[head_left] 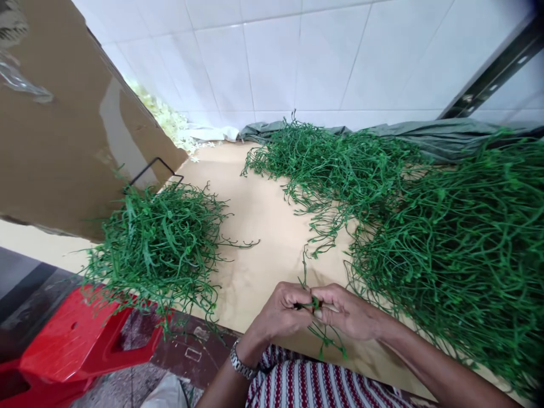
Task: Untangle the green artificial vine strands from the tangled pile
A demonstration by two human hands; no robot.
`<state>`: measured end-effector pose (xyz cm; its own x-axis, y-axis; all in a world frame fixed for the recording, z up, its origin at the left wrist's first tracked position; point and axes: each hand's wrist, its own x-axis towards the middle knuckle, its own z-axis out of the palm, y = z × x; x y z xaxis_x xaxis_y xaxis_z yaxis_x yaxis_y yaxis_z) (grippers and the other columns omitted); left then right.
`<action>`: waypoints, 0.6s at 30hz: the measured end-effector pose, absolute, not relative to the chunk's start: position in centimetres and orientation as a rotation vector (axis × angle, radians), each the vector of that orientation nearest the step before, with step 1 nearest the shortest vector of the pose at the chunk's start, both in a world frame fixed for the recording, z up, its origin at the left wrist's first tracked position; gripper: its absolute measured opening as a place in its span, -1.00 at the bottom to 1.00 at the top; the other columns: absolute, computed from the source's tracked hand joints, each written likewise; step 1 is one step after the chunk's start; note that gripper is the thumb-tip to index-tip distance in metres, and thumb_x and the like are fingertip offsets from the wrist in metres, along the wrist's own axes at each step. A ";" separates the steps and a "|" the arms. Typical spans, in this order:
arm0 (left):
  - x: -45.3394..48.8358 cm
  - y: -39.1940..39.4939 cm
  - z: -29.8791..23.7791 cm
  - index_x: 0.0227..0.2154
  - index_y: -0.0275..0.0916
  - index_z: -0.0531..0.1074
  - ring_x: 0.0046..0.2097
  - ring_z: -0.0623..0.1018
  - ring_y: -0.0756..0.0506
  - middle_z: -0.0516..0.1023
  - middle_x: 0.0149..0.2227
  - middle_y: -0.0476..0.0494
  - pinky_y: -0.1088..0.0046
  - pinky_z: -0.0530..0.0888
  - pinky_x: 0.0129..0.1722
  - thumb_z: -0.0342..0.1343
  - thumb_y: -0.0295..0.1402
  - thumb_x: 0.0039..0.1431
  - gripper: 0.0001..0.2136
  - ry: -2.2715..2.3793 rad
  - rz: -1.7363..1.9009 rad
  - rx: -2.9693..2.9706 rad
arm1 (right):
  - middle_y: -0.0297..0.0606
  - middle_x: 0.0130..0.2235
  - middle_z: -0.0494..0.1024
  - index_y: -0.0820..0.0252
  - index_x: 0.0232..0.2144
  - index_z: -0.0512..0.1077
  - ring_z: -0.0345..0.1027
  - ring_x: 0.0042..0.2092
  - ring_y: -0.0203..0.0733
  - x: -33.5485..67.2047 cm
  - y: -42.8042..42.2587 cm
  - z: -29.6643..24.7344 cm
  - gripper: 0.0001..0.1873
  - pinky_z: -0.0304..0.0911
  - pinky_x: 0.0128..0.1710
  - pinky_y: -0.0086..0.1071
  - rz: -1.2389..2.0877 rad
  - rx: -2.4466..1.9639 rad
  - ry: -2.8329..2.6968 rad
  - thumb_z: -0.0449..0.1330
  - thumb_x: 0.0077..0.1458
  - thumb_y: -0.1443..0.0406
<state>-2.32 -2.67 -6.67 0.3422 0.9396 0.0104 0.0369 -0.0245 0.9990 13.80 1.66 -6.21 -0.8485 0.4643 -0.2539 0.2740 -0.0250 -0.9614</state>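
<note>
My left hand and my right hand meet close to the table's front edge. Both are closed, fingertips together, on a green plastic plant stem. Its thin branches hang below the fingers, and another sprig sticks up above them. What exactly the fingertips pinch is partly hidden. To the right of my right hand spreads a large heap of similar green stems. Left of my left hand lies a smaller pile of green stems, overhanging the table's front edge.
More green stems lie along the back by the tiled wall. A cardboard box stands at the left, with a bent black wire near it and pale flowers behind. Below the table is a red stool.
</note>
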 end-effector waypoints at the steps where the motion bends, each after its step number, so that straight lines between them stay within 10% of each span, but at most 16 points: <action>1: -2.4 -2.7 -6.7 -0.76 -0.25 -0.07 -0.57 0.02 0.07 -0.09 -0.66 0.07 0.47 0.00 -0.56 -0.08 -0.56 -0.28 -0.76 0.956 0.940 1.378 | -0.42 -0.52 0.09 0.22 -0.54 0.16 -0.05 -0.47 -0.36 13.7 1.7 -6.2 -0.80 -0.08 -0.51 -0.48 2.035 -0.788 -2.055 0.05 0.02 0.24; 18: -2.4 -2.4 -6.1 -0.66 -0.24 0.01 -0.51 0.16 0.04 0.08 -0.62 0.06 0.53 0.10 -0.50 -0.07 -0.53 -0.04 -0.78 1.195 0.808 1.681 | -0.44 -0.52 0.10 0.26 -0.49 0.21 -0.05 -0.47 -0.40 14.4 2.7 -8.1 -0.54 -0.08 -0.50 -0.50 2.085 -0.802 -1.904 0.09 -0.01 -0.06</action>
